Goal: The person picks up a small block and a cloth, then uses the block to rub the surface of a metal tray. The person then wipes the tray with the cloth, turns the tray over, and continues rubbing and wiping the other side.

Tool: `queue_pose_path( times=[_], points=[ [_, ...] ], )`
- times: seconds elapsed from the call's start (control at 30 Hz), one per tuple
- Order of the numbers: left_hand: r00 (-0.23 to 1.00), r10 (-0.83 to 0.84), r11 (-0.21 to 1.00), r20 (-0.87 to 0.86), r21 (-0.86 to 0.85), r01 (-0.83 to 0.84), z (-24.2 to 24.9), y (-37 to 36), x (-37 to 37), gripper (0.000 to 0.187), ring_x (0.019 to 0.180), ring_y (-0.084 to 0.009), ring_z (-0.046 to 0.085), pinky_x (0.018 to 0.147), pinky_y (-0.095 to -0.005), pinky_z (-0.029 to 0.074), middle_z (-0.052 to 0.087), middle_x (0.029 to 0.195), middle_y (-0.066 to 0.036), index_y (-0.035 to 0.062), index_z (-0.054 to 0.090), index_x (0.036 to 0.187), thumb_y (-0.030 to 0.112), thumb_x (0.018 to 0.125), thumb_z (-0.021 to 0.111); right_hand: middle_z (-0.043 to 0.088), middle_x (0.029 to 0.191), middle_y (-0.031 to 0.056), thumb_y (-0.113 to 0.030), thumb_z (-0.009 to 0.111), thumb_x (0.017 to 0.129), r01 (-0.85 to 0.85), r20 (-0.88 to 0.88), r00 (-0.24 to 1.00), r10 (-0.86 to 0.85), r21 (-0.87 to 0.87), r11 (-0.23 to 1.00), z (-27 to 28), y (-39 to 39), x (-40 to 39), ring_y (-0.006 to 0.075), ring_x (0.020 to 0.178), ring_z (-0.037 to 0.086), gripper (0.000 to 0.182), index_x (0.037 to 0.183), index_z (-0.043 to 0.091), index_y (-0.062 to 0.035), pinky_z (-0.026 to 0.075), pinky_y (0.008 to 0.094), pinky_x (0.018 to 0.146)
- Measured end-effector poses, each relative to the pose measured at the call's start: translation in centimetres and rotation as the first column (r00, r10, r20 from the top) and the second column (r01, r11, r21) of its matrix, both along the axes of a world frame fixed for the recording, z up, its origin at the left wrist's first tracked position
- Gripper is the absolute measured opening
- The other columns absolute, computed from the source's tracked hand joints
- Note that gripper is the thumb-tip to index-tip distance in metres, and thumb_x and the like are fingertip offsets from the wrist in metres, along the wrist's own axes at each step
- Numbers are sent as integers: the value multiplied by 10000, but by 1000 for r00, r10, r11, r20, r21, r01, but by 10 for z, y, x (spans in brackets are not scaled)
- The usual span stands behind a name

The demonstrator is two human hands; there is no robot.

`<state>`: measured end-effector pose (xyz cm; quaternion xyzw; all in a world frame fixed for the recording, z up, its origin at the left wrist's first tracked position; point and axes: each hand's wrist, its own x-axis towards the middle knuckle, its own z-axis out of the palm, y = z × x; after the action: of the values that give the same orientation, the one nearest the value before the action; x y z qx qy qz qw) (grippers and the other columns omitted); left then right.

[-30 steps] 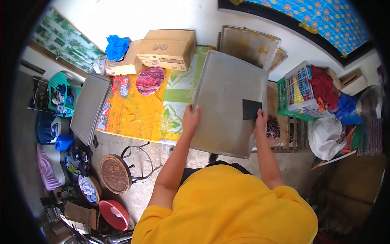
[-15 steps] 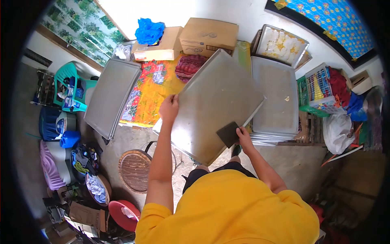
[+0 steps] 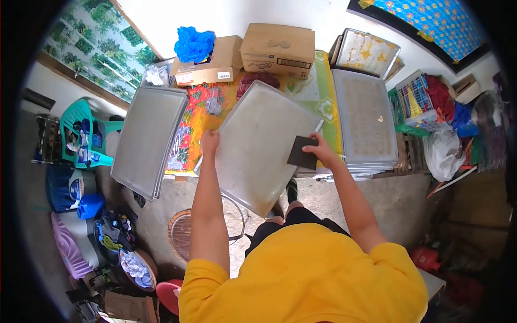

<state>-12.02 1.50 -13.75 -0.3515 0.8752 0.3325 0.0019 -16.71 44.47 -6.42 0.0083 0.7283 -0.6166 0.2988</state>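
Note:
A large metal baking tray [image 3: 253,145] hangs tilted in front of my body, one corner pointing toward me. My left hand [image 3: 209,143] is closed on its left edge. At the tray's right edge, my right hand [image 3: 323,151] grips a dark, flat square pad [image 3: 301,153], thumb on top and the other fingers hidden. The pad overlaps the tray's right side in this view. Beyond the tray is a table with a flowered yellow and red cover [image 3: 196,116].
Stacked trays stand left [image 3: 148,140] and right [image 3: 363,118] of the table cover. Behind are cardboard boxes [image 3: 277,48] and a blue plastic bag [image 3: 194,44]. A round wooden-topped stool [image 3: 179,235] is by my left arm. A green chair [image 3: 81,129] stands far left.
The tray has swung left and turned, its far corner now farther left. My right hand has moved up slightly with the dark pad, and my left hand has shifted a little left.

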Motion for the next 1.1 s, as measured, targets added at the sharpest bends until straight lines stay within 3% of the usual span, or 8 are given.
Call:
queue_pose_path(
  times=[0.1, 0.2, 0.27, 0.43, 0.53, 0.83, 1.0, 1.1],
  points=[
    [995, 56, 954, 85, -297, -28, 66, 45, 12, 496, 1251, -327, 458, 1025, -495, 352, 519, 1342, -87, 196, 554, 1290, 392, 837, 599, 609, 937, 80, -121, 756, 698, 120, -66, 990, -124, -54, 991, -9, -16, -36, 191, 856, 599, 507, 1143, 515, -85, 492, 305, 764],
    [991, 121, 954, -60, -269, -133, 74, 57, 47, 613, 1336, -346, 320, 1055, -559, 274, 371, 1449, -77, 200, 454, 1370, 371, 809, 632, 641, 1003, 98, -147, 714, 742, 106, -264, 960, -97, 19, 994, -34, -20, -82, 253, 917, 628, 495, 1190, 509, -97, 498, 358, 792],
    [946, 278, 907, -164, -281, -315, 46, 57, 86, 688, 1324, -346, 330, 1046, -549, 298, 360, 1440, -149, 162, 389, 1401, 357, 794, 649, 642, 1067, 106, -205, 698, 774, 166, -440, 897, 44, 428, 888, -20, -29, -106, 295, 942, 636, 488, 1209, 505, -97, 494, 402, 811],
    [823, 564, 824, 72, 27, -567, 20, 84, 144, 904, 1271, -406, 392, 1047, -473, 344, 320, 1431, -262, 56, 78, 1496, 295, 827, 637, 586, 1163, 79, -391, 716, 774, 338, -531, 751, 392, 820, 462, -7, -65, -129, 276, 1065, 591, 625, 1277, 467, -116, 421, 525, 892],
    [849, 516, 827, -112, 323, -460, -6, 83, 155, 943, 1288, -401, 395, 1062, -424, 340, 270, 1471, -274, 13, -35, 1492, 239, 842, 609, 555, 1164, 74, -415, 743, 741, 254, -440, 729, 525, 885, 389, -12, -86, -118, 257, 1118, 550, 696, 1299, 449, -122, 403, 537, 888],
    [870, 491, 774, 49, 433, -461, -3, 76, 148, 992, 1227, -360, 480, 1029, -383, 385, 385, 1406, -282, 42, -147, 1478, 145, 824, 592, 546, 1148, 92, -425, 753, 726, 189, -472, 667, 576, 855, 482, -16, -98, -120, 270, 1096, 546, 747, 1320, 430, -107, 432, 470, 873],
    [848, 519, 724, 110, 471, -504, 7, 78, 146, 1022, 1093, -338, 572, 792, -419, 533, 419, 1364, -272, 88, -180, 1475, 101, 816, 600, 549, 1136, 111, -461, 758, 699, 351, -582, 713, 391, 779, 520, -28, -78, -161, 297, 1046, 570, 821, 1347, 409, -99, 468, 466, 822],
    [851, 518, 725, 89, 482, -492, 8, 76, 143, 1015, 1032, -330, 603, 670, -411, 567, 419, 1356, -265, 105, -176, 1478, 94, 823, 599, 561, 1123, 109, -418, 747, 729, 132, -472, 618, 629, 851, 508, -17, -111, -109, 287, 1059, 558, 752, 1330, 420, -105, 478, 456, 783]
  ],
)
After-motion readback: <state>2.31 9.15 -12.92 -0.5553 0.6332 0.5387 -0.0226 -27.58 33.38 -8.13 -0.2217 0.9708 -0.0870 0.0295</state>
